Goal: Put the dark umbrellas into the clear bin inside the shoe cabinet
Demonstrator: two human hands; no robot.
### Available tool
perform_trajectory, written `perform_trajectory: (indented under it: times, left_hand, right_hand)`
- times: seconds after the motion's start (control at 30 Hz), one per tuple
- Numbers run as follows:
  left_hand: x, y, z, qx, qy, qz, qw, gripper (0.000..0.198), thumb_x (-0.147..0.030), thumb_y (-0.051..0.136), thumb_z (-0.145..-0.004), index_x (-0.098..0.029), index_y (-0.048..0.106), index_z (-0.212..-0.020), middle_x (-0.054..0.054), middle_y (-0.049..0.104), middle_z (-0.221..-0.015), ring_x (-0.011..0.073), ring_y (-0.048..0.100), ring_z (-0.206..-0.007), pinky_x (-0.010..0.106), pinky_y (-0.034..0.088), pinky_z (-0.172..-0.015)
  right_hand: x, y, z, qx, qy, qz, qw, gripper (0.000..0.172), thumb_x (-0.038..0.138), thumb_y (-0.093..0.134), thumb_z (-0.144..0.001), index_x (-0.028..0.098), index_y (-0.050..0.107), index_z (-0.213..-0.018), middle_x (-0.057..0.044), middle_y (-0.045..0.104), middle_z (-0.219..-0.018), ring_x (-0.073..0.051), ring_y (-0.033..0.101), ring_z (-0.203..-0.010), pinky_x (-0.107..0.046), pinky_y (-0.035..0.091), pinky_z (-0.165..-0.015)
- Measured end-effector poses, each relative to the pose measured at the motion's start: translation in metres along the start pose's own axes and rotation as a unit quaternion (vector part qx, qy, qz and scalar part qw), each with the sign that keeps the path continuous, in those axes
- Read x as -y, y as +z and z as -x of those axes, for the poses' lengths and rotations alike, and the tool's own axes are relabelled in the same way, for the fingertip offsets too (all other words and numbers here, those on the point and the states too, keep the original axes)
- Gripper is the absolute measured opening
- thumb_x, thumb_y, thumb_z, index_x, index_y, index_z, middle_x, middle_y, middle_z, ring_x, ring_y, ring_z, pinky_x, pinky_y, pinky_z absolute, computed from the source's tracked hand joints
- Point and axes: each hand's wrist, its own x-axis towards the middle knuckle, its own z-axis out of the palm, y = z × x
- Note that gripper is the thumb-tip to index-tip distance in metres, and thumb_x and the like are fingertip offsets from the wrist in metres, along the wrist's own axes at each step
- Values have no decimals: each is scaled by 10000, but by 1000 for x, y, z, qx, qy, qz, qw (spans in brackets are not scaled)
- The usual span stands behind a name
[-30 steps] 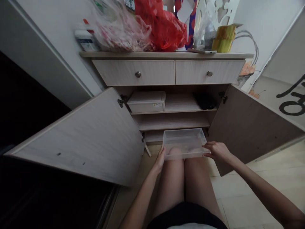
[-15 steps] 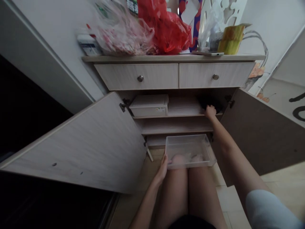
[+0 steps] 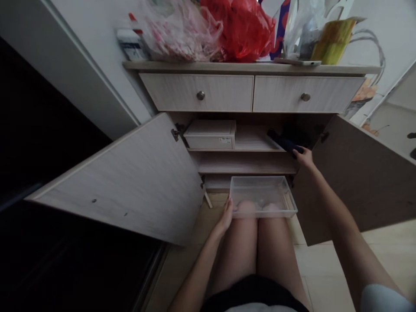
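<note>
A clear plastic box (image 3: 260,213) rests across my knees, tilted a little toward me. My left hand (image 3: 226,215) grips its left side. Over at the right of the upper shelf, my right hand (image 3: 303,157) is closed on the near end of a dark, slim folded umbrella (image 3: 286,143). Its far end points left and back into the cabinet. Behind it lies another dark thing (image 3: 297,132), too dim to make out. On the left of the same shelf sits a white plastic drawer box (image 3: 209,135) with a small label.
Two cabinet doors, left (image 3: 136,186) and right (image 3: 357,177), stand wide on either side of me. A lower shelf (image 3: 247,163) runs under the upper one. Above are two closed drawers (image 3: 224,93). The top holds a red plastic bag (image 3: 243,32), a yellow packet (image 3: 334,41) and a white bottle (image 3: 131,45).
My right hand has drawn the dark umbrella toward the shelf's front edge, to the right. The view has shifted slightly. My left hand keeps its hold on the box.
</note>
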Motion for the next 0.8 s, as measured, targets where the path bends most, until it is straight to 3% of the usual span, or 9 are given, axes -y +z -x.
perform_trajectory:
  times: [0.17, 0.27, 0.37, 0.57, 0.7, 0.8]
  left_hand:
    - [-10, 3, 6, 14, -11, -13, 1000, 777, -714, 407, -912, -194, 456, -1487, 124, 444, -1553, 313, 568, -1285, 445, 456, -1081]
    - [-14, 5, 8, 16, -7, -26, 999, 762, -693, 379, -932, -179, 457, -1489, 129, 480, -1526, 313, 539, -1319, 434, 442, -1097]
    - [-14, 7, 9, 14, -22, -29, 999, 761, -692, 375, -935, -203, 415, -1516, 126, 434, -1559, 308, 562, -1299, 430, 446, -1090]
    - [-11, 10, 5, 13, -36, 10, 999, 778, -708, 413, -918, -220, 395, -1525, 109, 482, -1527, 293, 631, -1200, 416, 517, -1004]
    - [-9, 9, 1, 0, -29, 2, 1000, 801, -713, 422, -910, -173, 428, -1501, 145, 474, -1525, 305, 606, -1240, 418, 509, -1020]
    - [-7, 5, 0, -7, -17, -8, 1000, 801, -735, 432, -891, -185, 467, -1473, 139, 486, -1517, 300, 622, -1219, 437, 477, -1061]
  right_hand:
    - [-31, -39, 71, 140, -70, -131, 979, 635, 542, 761, -725, 111, 689, -1185, -133, 734, -1032, -245, 691, -900, -357, 571, -813]
    - [-38, -53, 105, 244, -122, -111, 956, 653, 603, 760, -708, 136, 713, -1161, -116, 744, -1031, -251, 697, -887, -378, 578, -818]
    - [-37, -53, 124, 322, -158, -71, 931, 578, 579, 715, -766, 155, 722, -1158, -109, 745, -1073, -269, 700, -953, -407, 566, -881]
    - [-32, -23, 133, 336, -254, 19, 907, 344, 319, 630, -851, 153, 723, -1138, -127, 729, -1146, -261, 692, -1042, -413, 531, -957]
    - [-27, -11, 131, 304, -310, 100, 895, 330, 222, 621, -857, 177, 712, -1171, -125, 717, -1181, -247, 681, -1079, -392, 523, -962]
    - [-21, -7, 131, 298, -338, 231, 862, 329, 172, 654, -837, 178, 723, -1159, -126, 725, -1154, -250, 670, -1101, -369, 505, -980]
